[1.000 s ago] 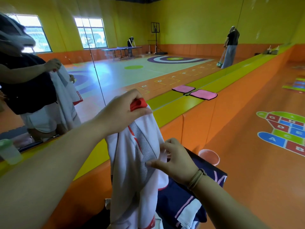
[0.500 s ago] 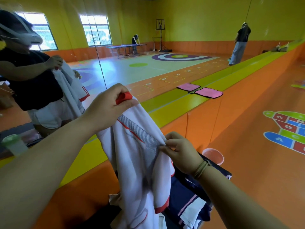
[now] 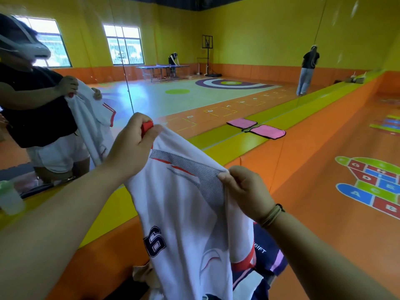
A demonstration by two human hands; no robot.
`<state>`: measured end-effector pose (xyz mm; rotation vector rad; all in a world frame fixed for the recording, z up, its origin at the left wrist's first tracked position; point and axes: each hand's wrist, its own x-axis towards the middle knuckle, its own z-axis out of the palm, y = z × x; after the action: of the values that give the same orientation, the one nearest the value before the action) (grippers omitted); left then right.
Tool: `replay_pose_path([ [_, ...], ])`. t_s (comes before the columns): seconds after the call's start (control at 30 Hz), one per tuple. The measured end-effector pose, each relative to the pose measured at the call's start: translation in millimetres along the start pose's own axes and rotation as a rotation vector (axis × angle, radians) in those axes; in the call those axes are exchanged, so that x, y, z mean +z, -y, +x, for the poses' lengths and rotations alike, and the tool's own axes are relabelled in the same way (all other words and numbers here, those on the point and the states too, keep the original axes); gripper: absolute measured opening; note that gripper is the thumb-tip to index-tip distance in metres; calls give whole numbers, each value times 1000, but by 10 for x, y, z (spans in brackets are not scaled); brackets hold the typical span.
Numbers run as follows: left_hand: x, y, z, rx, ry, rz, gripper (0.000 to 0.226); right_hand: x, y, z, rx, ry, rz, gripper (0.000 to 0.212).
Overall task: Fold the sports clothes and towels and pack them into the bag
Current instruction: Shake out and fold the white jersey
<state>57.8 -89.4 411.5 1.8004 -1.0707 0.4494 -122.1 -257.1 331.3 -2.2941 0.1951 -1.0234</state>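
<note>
I hold a white sports jersey (image 3: 186, 213) with red trim, grey striped shoulder panels and a dark number up in front of me. My left hand (image 3: 132, 148) pinches its red collar edge at the upper left. My right hand (image 3: 242, 189) grips the striped shoulder seam, lower and to the right. The jersey hangs spread between both hands. Below it lies a pile of dark navy clothes (image 3: 266, 254) with pink and white stripes. A pink towel (image 3: 267, 132) lies flat on the yellow-green ledge. No bag is identifiable in view.
A wall mirror (image 3: 151, 94) rises behind the yellow-green ledge (image 3: 216, 146) and reflects me holding the jersey, plus the gym. A pale green bottle (image 3: 10, 198) stands on the ledge at far left. Orange floor with a hopscotch print (image 3: 372, 182) spreads to the right.
My right hand has slid right along the shoulder and pulled the jersey out wide. The number on the cloth has come into sight. My left hand keeps its hold on the collar.
</note>
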Motion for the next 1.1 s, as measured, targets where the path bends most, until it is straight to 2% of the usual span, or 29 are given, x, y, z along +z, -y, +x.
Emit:
replay_pose_path([
  [0.07, 11, -31, 46, 7, -3, -16, 15, -19, -24, -2, 12, 32, 32, 41],
  [0.13, 6, -38, 102, 21, 2, -48, 24, -65, -59, -7, 54, 133, 42, 34],
  [0.23, -8, -10, 176, 31, 56, -74, 25, -128, -86, -26, 108, 275, -23, 16],
  [0.33, -14, 12, 230, 56, 100, -103, 23, -76, -102, -67, 160, 300, -113, 13],
  [0.5, -56, 51, 311, 100, 76, -91, 19, 53, -27, -128, 311, 180, -58, 14],
  [0.6, -116, 113, 371, 103, 46, -89, 16, 71, 114, -132, 306, 45, -32, 21],
  [0.7, -203, 197, 467, 117, 40, -93, 17, 43, 226, -104, 235, -2, -51, 12],
  [0.73, -234, 214, 495, 123, 40, -84, 16, 26, 248, -96, 223, 17, -43, 14],
  [0.83, -305, 257, 558, 135, 52, -61, 17, -35, 290, -78, 255, 178, -53, 61],
  [0.87, -325, 278, 570, 130, 65, -65, 17, -53, 309, -74, 261, 238, -120, 61],
  [0.97, -339, 374, 589, 101, 136, -120, 21, -96, 319, -63, 311, 363, -320, 29],
  [1.1, -333, 372, 577, 63, 237, -79, 34, -291, 353, -34, 472, 295, -290, 20],
])
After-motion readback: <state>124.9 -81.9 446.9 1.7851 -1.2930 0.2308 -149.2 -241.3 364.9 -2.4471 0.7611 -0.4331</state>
